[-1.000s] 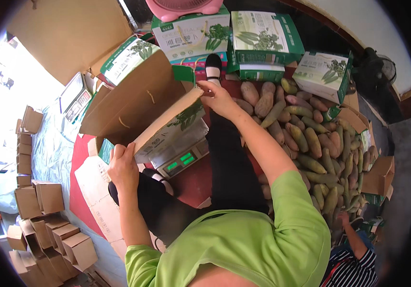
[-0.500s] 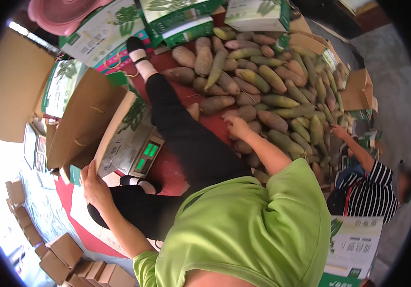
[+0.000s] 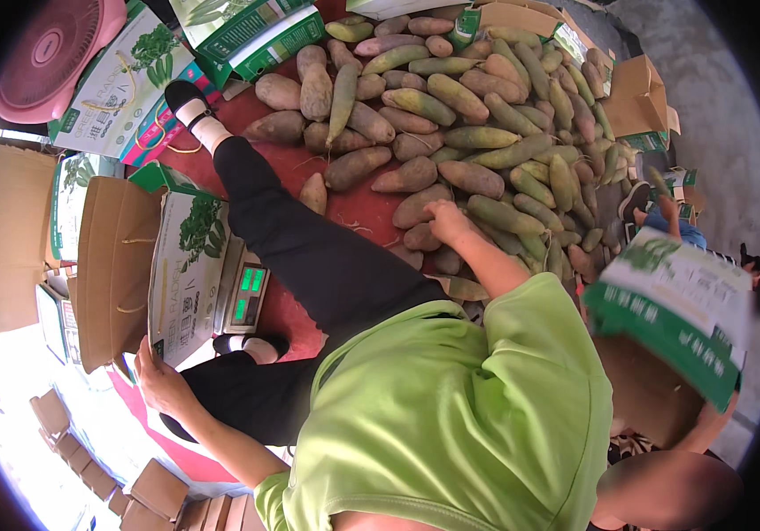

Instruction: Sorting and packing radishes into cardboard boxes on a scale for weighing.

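My left hand (image 3: pixel 163 385) grips the lower corner of an open white-and-green carton (image 3: pixel 192 257) with brown inner flaps. The carton stands tilted on a digital scale (image 3: pixel 249 290) whose green display is lit. My right hand (image 3: pixel 452 223) lies at the near side of a radish heap, its fingers bent over the end of a brownish radish (image 3: pixel 419 206). That radish still rests among the others. Long green and purplish radishes (image 3: pixel 486 181) surround it on the red ground cover. Part of my fingers is hidden by the back of the hand.
A co-worker (image 3: pixel 663 496) at the right holds a white-and-green carton (image 3: pixel 676 292). My outstretched leg (image 3: pixel 309 234) lies between scale and heap. A pink round basin-like thing (image 3: pixel 57 57) and printed cartons (image 3: pixel 132 75) line the far left. Brown boxes (image 3: pixel 158 488) stand near left.
My right hand has moved slightly right and nearer along the radishes. The view has shifted. At the right, a printed carton is now raised in a co-worker's hands. My left hand stays on the carton.
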Demonstrator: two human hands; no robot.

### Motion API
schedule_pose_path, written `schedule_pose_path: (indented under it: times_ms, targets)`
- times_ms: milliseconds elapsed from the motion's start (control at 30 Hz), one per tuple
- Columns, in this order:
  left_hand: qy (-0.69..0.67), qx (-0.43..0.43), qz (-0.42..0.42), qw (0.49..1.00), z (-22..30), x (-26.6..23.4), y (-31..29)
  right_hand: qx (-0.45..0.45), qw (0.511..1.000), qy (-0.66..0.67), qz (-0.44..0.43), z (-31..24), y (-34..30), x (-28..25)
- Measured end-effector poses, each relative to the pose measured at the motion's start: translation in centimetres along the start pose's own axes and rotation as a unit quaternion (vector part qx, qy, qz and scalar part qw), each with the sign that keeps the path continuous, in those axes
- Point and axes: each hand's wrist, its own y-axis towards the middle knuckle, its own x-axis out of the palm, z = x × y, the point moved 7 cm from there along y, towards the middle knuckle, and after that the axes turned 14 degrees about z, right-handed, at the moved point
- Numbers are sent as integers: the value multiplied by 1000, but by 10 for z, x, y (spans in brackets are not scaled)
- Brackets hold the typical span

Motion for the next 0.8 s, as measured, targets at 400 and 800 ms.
schedule_pose_path:
  times_ms: [400,800]
  targets:
    - [-21,-21,-4,1000,-3,7,-3,106,932,-343,42,79,7,-50]
    - [-21,-30,-12,999,-3,2,-2,62,978,-193,44,31,-10,-37]
